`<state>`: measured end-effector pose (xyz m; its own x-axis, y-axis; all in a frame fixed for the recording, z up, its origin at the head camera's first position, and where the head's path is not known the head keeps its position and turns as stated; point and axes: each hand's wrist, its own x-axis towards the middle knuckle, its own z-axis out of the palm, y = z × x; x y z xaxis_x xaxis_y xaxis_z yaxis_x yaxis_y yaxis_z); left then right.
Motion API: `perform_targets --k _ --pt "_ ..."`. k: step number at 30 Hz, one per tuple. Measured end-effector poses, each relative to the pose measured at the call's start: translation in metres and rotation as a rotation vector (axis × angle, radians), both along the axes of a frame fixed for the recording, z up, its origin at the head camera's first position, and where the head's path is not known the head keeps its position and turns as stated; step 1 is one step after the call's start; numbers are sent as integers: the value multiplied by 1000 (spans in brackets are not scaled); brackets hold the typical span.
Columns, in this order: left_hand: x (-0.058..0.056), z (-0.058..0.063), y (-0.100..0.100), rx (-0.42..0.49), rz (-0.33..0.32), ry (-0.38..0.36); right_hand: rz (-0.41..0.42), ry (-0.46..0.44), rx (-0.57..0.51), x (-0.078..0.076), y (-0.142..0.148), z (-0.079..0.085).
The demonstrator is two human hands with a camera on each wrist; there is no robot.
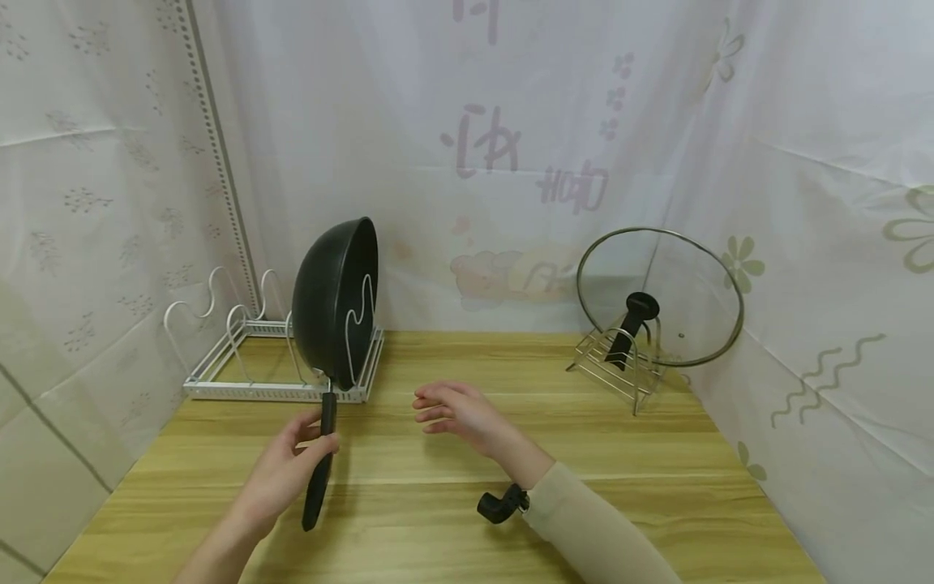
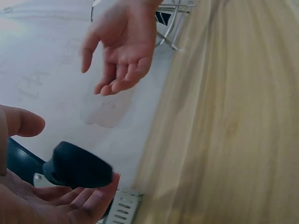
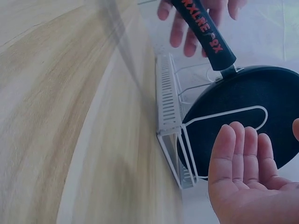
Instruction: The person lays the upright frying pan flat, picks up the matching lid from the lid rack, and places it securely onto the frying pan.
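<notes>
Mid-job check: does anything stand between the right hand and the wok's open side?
Yes. The white rack's end wire loop stands upright across part of the wok's open side, facing the right hand. Nothing else visible stands between them.

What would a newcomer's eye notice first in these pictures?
Most likely the big black pan, standing on its side in the white rack at the left of the table, its handle pointing toward the head camera. After that, perhaps the clear lid with a black knob, leaning in a small wire stand at the right.
</notes>
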<state>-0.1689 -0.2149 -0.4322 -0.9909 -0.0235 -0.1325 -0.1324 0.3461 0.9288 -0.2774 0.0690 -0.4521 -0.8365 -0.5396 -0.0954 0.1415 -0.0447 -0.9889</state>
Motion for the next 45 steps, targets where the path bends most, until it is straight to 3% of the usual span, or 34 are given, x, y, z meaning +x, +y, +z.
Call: perform_targets --k 3,7,15,25,45 --pt "0 -6 4 120 1 -43 2 -10 -4 -1 -5 -2" --pt "2 -14 8 200 7 -111 6 -23 -10 -1 -10 -4" --pt "4 -24 13 260 16 -168 4 -35 -32 -2 -22 -7" --pt "5 -32 11 365 -45 -233 39 -98 -47 -6 -42 -13" --pt "5 -38 6 427 -125 -305 74 -213 -138 5 -84 -16"
